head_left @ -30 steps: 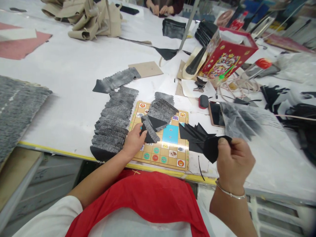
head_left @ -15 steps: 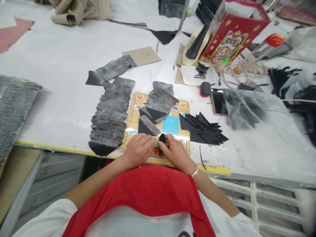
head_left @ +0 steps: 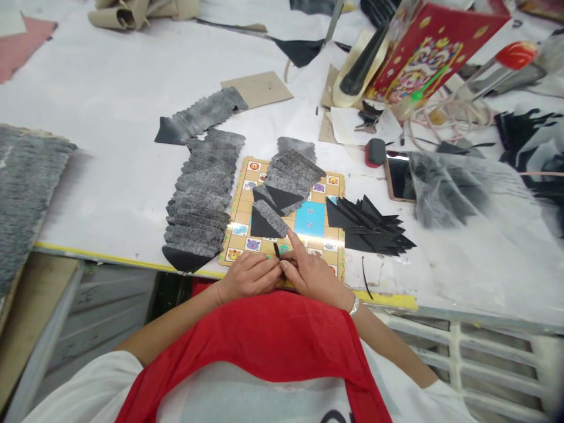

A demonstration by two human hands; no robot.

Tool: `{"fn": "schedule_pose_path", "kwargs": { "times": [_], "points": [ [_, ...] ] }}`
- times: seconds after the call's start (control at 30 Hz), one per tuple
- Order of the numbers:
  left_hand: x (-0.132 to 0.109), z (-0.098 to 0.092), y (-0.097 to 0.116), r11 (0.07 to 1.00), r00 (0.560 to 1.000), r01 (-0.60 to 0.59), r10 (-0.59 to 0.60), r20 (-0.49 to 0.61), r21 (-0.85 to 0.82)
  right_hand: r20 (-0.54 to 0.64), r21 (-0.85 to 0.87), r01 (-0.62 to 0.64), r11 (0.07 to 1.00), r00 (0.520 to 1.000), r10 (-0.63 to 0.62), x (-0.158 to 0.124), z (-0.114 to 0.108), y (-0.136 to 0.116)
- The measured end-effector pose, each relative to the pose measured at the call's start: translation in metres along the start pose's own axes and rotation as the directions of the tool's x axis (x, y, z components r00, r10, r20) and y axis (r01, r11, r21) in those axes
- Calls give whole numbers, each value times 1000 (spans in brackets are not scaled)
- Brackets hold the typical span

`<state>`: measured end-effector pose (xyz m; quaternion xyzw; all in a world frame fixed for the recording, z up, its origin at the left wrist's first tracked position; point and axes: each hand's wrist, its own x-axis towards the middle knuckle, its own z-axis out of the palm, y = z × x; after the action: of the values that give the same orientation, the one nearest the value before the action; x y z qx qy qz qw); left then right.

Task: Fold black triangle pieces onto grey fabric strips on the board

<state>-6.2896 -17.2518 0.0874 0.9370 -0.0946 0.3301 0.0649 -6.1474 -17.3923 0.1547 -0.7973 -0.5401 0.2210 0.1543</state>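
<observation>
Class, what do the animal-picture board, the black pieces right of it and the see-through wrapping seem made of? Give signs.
Board: perhaps laminated card or thin wood, glossy; glare streaks its print.
Black pieces: possibly leather or synthetic sheet, fairly matte; thin, with crisp points.
Wrapping: likely plastic film, slightly shiny; creased, dark shapes show through.

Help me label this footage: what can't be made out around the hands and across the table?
Head view: most of the narrow black piece, hidden by the bare left hand and bare right hand.
Head view: right end of the dark-screened rectangular phone, veiled by the cloudy plastic bag.
Head view: far side of the grey ribbed stack, cut off by the left edge.
</observation>
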Motion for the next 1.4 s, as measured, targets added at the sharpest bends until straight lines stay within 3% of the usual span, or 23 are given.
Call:
{"fn": "schedule_pose_path", "kwargs": {
  "times": [0.23, 0.4, 0.53, 0.67, 0.73, 0.8, 0.9, 1.07, 1.4],
  "points": [
    [-3, -9, 0, 999, 996, 36, -36, -86, 1, 67, -21, 6, 1000, 998, -5, 2, 0, -8],
    [-10, -9, -1, 990, 989, 134, -132, 68, -31, 88, -62, -10, 998, 996, 15, 5, 1, -13],
    [-20, -9, -3, 985, 968, 168, -170, 185, 29, 38, 14, -9, 1000, 999, 9, 5, 4, -11],
    [-22, -10, -5, 989, 975, 141, -145, 166, 39, -139, 123, -56, 991, 988, 73, 2, 0, 3],
    [-22, -11, -6, 991, 979, 125, -130, 157, 39, -288, 72, -104, 992, 950, 120, 3, -2, 10],
    [-21, -11, -7, 992, 978, 125, -129, 166, 31, -361, -57, -80, 995, 931, 54, 7, 0, 10],
    [-20, -10, -7, 989, 972, 147, -147, 183, 14, -235, -252, 41, 967, 967, -102, 19, 7, -1],
    [-18, -11, -6, 989, 974, 140, -148, 173, 55, -63, -378, 33, 925, 996, -61, 36, 17, -20],
    [-21, -10, -11, 991, 986, 128, -130, 100, 28, -95, -270, 110, 957, 986, -140, 35, 24, -5]
  ]
}}
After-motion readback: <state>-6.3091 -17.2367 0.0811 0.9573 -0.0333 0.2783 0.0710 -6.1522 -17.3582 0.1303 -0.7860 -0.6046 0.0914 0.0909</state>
